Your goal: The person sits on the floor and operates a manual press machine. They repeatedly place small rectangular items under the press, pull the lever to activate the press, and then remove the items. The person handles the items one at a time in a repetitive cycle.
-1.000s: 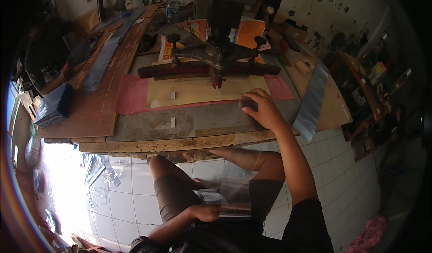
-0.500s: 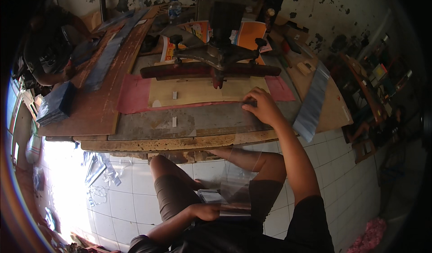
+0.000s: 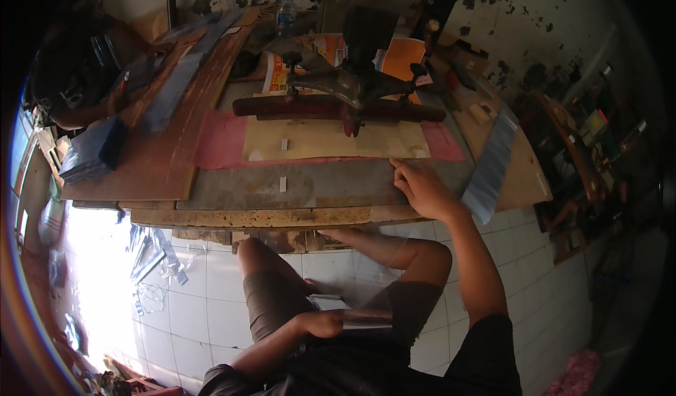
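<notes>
Low over my lap, my left hand is closed on clear plastic sheets, which lie across my thighs. My right hand is at the bench, its index finger stretched toward the front edge of a yellow sheet; the other fingers are bent and I see nothing held in them. Under the yellow sheet lies a pink cloth, showing at both ends. Above them stands a dark metal press with a long reddish bar. Whether my fingertip touches the sheet is hard to tell.
A strip of bluish plastic hangs over the bench's right edge. At the left sit a stack of dark blue plastic and a long plastic strip; a person works there. A bottle stands behind. Plastic scraps litter the floor.
My right hand has moved slightly down, its pinch loosened and index finger extended. The clear film that stretched between bench and lap now sits lower over my thigh. My left hand stays put.
</notes>
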A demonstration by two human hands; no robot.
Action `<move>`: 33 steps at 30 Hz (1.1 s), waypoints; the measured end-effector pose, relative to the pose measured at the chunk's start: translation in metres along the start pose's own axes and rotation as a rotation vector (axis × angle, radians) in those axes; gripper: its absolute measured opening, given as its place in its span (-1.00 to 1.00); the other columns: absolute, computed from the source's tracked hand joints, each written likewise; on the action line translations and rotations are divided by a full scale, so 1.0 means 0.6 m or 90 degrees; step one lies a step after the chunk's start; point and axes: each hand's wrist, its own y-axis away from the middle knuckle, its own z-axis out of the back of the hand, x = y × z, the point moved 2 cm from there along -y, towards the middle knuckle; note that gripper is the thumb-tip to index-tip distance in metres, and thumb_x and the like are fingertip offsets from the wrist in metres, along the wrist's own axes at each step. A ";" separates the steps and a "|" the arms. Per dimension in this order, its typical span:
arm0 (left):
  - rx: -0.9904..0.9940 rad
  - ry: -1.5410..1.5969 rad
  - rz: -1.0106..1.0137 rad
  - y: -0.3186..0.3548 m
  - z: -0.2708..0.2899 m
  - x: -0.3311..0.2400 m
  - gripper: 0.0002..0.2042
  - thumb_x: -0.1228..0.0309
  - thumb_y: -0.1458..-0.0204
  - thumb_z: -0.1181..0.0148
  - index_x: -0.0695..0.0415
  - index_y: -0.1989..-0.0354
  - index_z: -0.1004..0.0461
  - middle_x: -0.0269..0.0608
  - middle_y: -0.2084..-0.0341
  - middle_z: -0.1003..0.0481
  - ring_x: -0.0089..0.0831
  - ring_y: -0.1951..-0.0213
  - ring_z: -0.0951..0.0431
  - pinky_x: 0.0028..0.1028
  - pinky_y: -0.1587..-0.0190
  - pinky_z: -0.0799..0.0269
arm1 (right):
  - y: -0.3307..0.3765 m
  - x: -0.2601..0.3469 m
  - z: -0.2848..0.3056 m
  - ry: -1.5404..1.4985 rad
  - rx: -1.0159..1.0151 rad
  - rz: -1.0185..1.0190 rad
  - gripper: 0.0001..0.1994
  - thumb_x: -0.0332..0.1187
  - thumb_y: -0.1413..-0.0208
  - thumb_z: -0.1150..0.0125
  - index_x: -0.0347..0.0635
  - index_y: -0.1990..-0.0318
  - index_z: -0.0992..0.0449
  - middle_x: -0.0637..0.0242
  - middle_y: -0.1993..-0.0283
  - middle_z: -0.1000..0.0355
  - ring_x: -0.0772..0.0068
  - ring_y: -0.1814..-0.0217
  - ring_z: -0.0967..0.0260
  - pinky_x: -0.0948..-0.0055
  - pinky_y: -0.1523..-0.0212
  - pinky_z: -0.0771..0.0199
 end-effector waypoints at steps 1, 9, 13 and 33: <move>-0.011 -0.002 -0.026 -0.005 0.000 -0.003 -0.49 0.64 -0.04 0.03 0.41 -0.25 -0.32 0.20 -0.04 -0.48 -0.12 -0.05 -0.49 -0.33 -0.20 -0.34 | 0.020 -0.012 -0.005 0.039 -0.025 0.087 -0.96 -0.45 -0.27 -0.11 -0.17 0.24 -0.42 0.14 -0.06 -0.44 0.00 -0.14 -0.33 0.05 -0.21 -0.26; 0.123 -0.220 0.051 0.003 0.018 -0.060 -0.66 0.63 -0.07 0.01 0.41 -0.06 -0.42 0.05 0.21 -0.51 -0.29 0.20 -0.51 -0.29 0.08 -0.43 | 0.183 0.142 -0.073 -0.231 -0.103 0.141 -0.86 -0.57 -0.14 -0.20 -0.19 0.22 -0.38 0.26 0.14 -0.48 0.08 0.04 -0.45 0.14 0.00 -0.41; -0.028 -0.342 -0.205 -0.014 0.035 -0.089 -0.94 0.54 0.03 -0.07 0.27 0.43 -0.45 -0.09 0.49 -0.40 -0.22 0.38 -0.47 -0.26 0.14 -0.47 | 0.231 0.058 -0.242 -0.207 0.234 -0.086 -0.87 -0.42 -0.31 -0.11 -0.32 0.18 -0.38 0.14 0.18 -0.53 0.05 0.19 -0.52 0.24 0.18 -0.51; -0.015 -0.132 -0.041 -0.016 0.026 0.013 -0.40 0.69 -0.03 0.09 0.40 -0.36 -0.21 0.15 -0.33 -0.29 -0.17 -0.34 -0.31 -0.36 -0.36 -0.16 | 0.196 0.056 -0.218 -0.581 0.374 -0.012 -0.92 -0.41 -0.36 -0.09 -0.21 0.19 -0.41 0.29 0.28 -0.59 0.45 0.10 -0.61 0.46 0.17 -0.53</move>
